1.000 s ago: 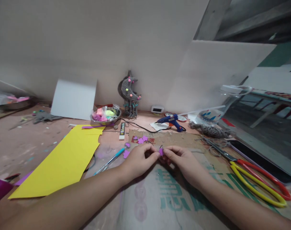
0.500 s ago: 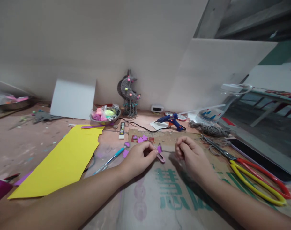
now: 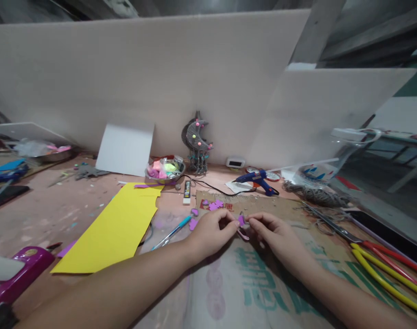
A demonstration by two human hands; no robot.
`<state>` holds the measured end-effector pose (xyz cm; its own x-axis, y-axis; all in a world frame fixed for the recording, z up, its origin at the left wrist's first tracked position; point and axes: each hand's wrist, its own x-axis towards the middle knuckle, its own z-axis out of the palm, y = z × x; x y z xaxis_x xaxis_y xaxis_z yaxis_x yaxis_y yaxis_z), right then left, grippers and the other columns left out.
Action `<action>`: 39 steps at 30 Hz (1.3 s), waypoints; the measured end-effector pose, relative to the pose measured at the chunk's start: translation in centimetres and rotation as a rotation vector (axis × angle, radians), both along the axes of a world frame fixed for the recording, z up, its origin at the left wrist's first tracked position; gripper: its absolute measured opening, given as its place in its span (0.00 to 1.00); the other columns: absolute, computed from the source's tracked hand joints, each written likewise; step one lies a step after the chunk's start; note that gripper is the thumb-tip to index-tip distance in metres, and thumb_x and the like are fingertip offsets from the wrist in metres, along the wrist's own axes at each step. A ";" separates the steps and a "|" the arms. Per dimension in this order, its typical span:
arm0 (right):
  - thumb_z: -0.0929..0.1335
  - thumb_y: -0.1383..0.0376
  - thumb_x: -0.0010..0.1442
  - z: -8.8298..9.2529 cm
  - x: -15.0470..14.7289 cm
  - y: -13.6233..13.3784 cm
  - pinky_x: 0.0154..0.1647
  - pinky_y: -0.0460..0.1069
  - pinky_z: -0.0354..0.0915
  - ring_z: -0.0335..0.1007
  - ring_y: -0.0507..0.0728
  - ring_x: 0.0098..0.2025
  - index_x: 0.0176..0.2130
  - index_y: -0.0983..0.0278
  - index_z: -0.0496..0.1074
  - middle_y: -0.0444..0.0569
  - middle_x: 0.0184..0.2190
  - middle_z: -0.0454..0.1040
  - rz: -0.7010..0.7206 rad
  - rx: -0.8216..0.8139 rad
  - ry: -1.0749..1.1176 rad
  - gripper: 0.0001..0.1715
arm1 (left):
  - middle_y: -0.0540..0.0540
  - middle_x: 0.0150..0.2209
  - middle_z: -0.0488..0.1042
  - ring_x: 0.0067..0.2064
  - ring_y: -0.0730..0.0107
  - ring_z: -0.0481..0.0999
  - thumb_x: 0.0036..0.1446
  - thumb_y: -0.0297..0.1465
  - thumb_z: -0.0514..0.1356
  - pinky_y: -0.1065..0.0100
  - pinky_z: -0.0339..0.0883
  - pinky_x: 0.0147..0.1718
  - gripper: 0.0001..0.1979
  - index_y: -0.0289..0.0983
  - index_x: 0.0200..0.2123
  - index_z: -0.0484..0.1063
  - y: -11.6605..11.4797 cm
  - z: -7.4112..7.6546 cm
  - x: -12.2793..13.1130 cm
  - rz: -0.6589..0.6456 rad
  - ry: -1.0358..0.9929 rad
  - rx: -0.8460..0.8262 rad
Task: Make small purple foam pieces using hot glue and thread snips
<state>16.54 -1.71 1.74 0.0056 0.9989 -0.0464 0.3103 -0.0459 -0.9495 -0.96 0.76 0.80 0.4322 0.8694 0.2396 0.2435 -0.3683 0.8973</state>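
Note:
My left hand (image 3: 215, 230) is closed, thumb and finger pinching a small pink clip (image 3: 243, 234) over the cardboard (image 3: 229, 274). Beside those fingertips is a small purple piece (image 3: 241, 220) with a bit of grey on it. My right hand (image 3: 272, 230) comes up to this piece from the right, its thumb and forefinger pressed together; what they hold, if anything, is too small to make out. Purple flower shapes (image 3: 216, 205) lie just behind my left hand, and a blue pen (image 3: 172, 231) rests to its left.
Yellow paper (image 3: 109, 233) and a magenta tape dispenser (image 3: 30, 269) are on the left. Behind stand a bowl of clay (image 3: 165, 169), a grey moon ornament (image 3: 197, 137) and a blue glue gun (image 3: 254, 177). Scissors (image 3: 352, 237), grey yarn (image 3: 314, 195) and a phone (image 3: 387, 235) lie right.
My right hand has moved in toward my left hand, and its fingers now reach the purple piece. The view has shifted, so the objects appear farther right and more shows at the left.

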 end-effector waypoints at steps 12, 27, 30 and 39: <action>0.69 0.50 0.49 -0.1 -0.1 0.0 0.26 0.46 0.59 0.62 0.51 0.25 0.29 0.65 0.73 0.45 0.23 0.69 0.075 0.001 0.030 0.20 | 0.47 0.30 0.74 0.34 0.69 0.72 0.54 0.31 0.54 0.70 0.64 0.34 0.08 0.35 0.28 0.70 -0.2 0.2 0.1 -0.015 0.030 0.059; 0.68 0.50 0.50 0.2 -0.3 -0.5 0.28 0.46 0.59 0.61 0.51 0.25 0.26 0.65 0.71 0.45 0.23 0.70 0.195 -0.034 0.047 0.19 | 0.44 0.49 0.71 0.43 0.68 0.72 0.56 0.26 0.52 0.65 0.64 0.45 0.21 0.39 0.53 0.65 0.4 -0.3 -0.2 -0.104 -0.098 0.004; 0.68 0.50 0.49 0.1 -0.4 -0.5 0.29 0.47 0.58 0.60 0.51 0.25 0.24 0.65 0.71 0.45 0.22 0.69 0.271 -0.007 0.008 0.20 | 0.43 0.50 0.71 0.45 0.67 0.71 0.52 0.22 0.54 0.65 0.65 0.45 0.26 0.39 0.55 0.63 0.4 -0.5 0.1 -0.211 -0.119 -0.010; 0.69 0.53 0.49 0.3 -0.3 -0.5 0.27 0.46 0.56 0.59 0.50 0.24 0.25 0.65 0.71 0.44 0.21 0.69 0.226 -0.039 0.019 0.16 | 0.47 0.32 0.75 0.36 0.68 0.73 0.47 0.21 0.51 0.68 0.66 0.38 0.13 0.34 0.33 0.74 0.8 -0.5 0.1 -0.107 -0.071 -0.135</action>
